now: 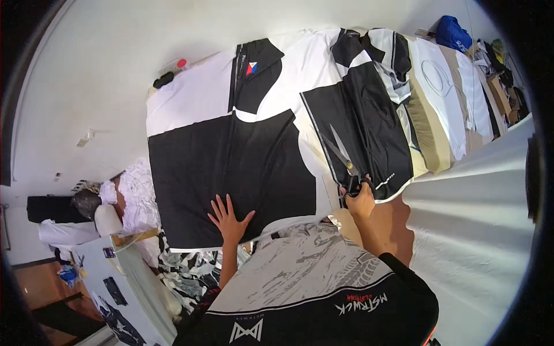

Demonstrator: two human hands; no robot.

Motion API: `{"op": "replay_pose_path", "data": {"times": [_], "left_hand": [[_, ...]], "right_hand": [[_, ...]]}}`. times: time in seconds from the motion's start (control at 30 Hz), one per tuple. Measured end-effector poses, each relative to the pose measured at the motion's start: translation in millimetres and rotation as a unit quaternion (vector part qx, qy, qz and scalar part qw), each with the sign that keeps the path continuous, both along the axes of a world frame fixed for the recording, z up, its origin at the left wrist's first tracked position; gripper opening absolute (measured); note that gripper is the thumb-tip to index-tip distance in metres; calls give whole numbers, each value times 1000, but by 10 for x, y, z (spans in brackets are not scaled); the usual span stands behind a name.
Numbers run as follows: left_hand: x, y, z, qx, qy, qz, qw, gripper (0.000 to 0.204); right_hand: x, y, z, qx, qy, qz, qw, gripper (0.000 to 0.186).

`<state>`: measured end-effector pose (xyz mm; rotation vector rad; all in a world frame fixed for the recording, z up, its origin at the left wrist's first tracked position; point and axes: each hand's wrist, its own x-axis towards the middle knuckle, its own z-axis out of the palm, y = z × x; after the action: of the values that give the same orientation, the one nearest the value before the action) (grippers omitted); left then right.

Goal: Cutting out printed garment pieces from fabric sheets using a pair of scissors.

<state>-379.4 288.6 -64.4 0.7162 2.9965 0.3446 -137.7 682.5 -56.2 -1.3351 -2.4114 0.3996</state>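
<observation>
My left hand (231, 222) lies with fingers spread on a large black fabric piece (184, 167), near its lower edge. My right hand (359, 199) grips black-handled scissors (345, 151), whose silver blades are apart and point up over another black fabric piece (384, 132) with white edging along its left side. White fabric (306, 55) lies under and around the black pieces. Higher up is a smaller black piece (264, 86) with a zipper and a small flag patch.
Fabric layers (438, 104) with a cable on top continue right, beside a blue bag (453, 32) and cardboard (499, 95). A white curtain (473, 219) hangs at right. At left stand a pale refrigerator-like cabinet (98, 262) and piles of white cloth (138, 190). Mixed cloth scraps (187, 271) lie below the work surface.
</observation>
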Motion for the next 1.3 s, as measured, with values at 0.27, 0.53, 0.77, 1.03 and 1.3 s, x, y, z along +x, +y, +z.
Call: {"op": "replay_pose_path", "data": {"times": [0.27, 0.53, 0.77, 1.03, 1.3], "left_hand": [[305, -312, 34, 44, 2, 17, 999, 128], [36, -719, 104, -5, -33, 10, 999, 137], [-602, -973, -57, 69, 54, 171, 981, 110], [-1400, -1069, -259, -33, 76, 186, 979, 84], [-1263, -999, -105, -73, 15, 302, 950, 106]], "right_hand": [[255, -221, 285, -46, -22, -24, 998, 79], [353, -272, 412, -70, -5, -18, 997, 66], [-228, -592, 484, -126, 68, 23, 989, 60], [-1490, -957, 749, -192, 71, 133, 970, 60], [-1244, -1064, 457, -167, 11, 224, 960, 73]]}}
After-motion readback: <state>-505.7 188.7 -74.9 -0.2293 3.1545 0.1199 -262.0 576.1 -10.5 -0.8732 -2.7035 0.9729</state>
